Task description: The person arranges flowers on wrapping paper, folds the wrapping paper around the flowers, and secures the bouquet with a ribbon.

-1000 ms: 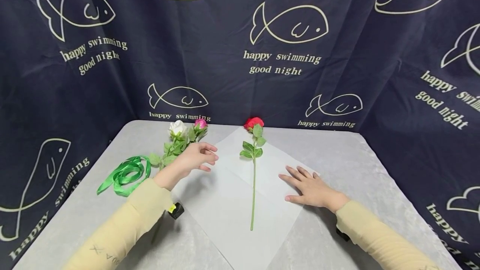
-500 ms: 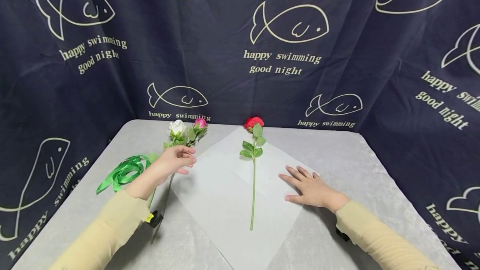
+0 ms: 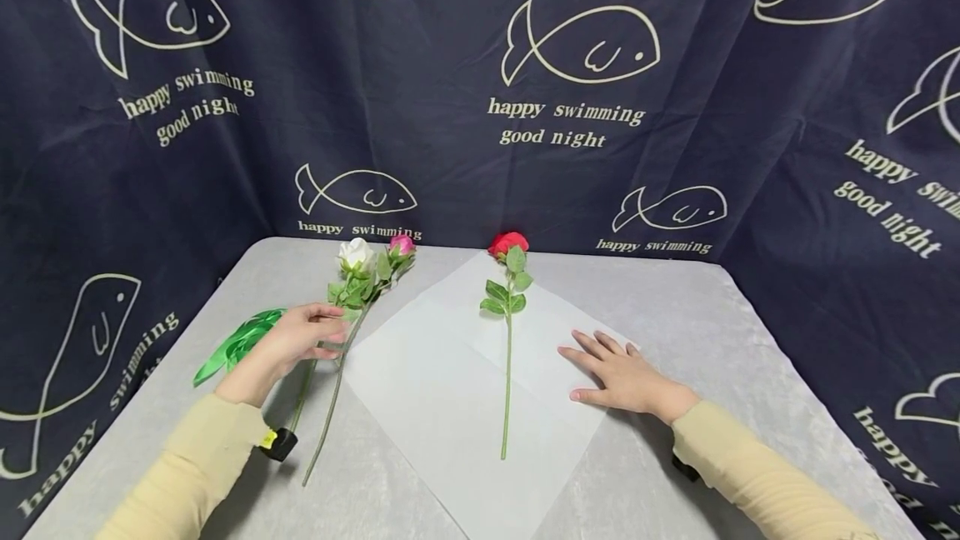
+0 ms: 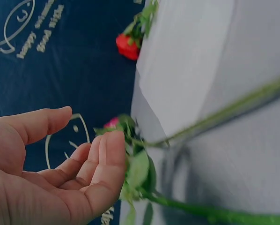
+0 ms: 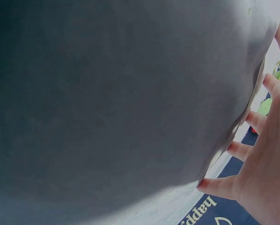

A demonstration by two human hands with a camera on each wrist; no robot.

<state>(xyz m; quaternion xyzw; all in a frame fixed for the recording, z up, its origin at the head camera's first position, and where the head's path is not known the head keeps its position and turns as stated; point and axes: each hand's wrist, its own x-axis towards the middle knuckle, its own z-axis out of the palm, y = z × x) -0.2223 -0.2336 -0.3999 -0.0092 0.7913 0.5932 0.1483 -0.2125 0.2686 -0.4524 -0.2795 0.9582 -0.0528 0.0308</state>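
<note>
My left hand (image 3: 306, 333) hovers over the stems of a white rose (image 3: 356, 254) and a pink rose (image 3: 402, 245) at the left. In the left wrist view the left hand's fingers (image 4: 113, 152) are loosely bent, with the thumb apart and nothing held. Leaves and two stems show just beyond them. A red rose (image 3: 509, 242) lies lengthwise on a sheet of white paper (image 3: 427, 382), its stem toward me. With fingers spread, my right hand (image 3: 628, 377) rests on the paper's right edge.
A coiled green ribbon (image 3: 238, 342), partly hidden by the left forearm, lies on the grey cloth-covered table (image 3: 697, 315). A dark curtain (image 3: 450, 107) printed with fish hangs close behind and at both sides.
My left hand has moved left and slightly toward me, away from the paper, uncovering the stems and leaves of the white and pink roses. The right hand stays where it was.
</note>
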